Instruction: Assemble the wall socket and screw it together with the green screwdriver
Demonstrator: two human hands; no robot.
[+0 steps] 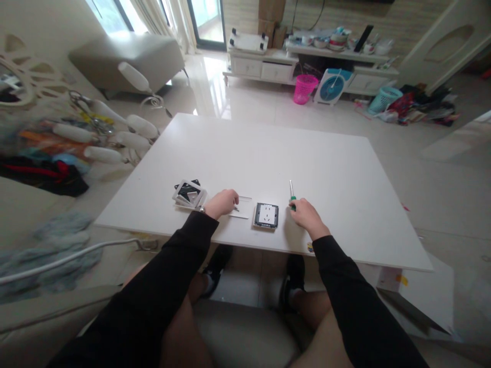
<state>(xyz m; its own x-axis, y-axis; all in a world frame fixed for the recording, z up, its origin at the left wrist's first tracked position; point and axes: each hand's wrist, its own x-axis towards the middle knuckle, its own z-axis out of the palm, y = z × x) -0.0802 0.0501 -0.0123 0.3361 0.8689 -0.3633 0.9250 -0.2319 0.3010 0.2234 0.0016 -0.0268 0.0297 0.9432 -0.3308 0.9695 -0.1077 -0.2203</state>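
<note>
My right hand (306, 215) is wrapped round the green handle of a screwdriver (292, 191), whose metal shaft points away from me across the table. Between my hands, a wall socket (266, 215) with a white face and dark frame lies face up. My left hand (222, 202) is over a shallow white tray or cover (243, 208), its fingers closed in a pinch. Just below the fingertips is a small dark bit, too small to name; whether the fingers hold anything is hidden. Left of that hand sits a stack of white and black socket frames (189, 193).
The white table (268, 153) carries these parts near its front edge. A lamp with several white shades (134, 76) stands off its left side. Across the floor are a pink basket (305, 89), a blue fan (333, 86) and a low white cabinet (245, 66).
</note>
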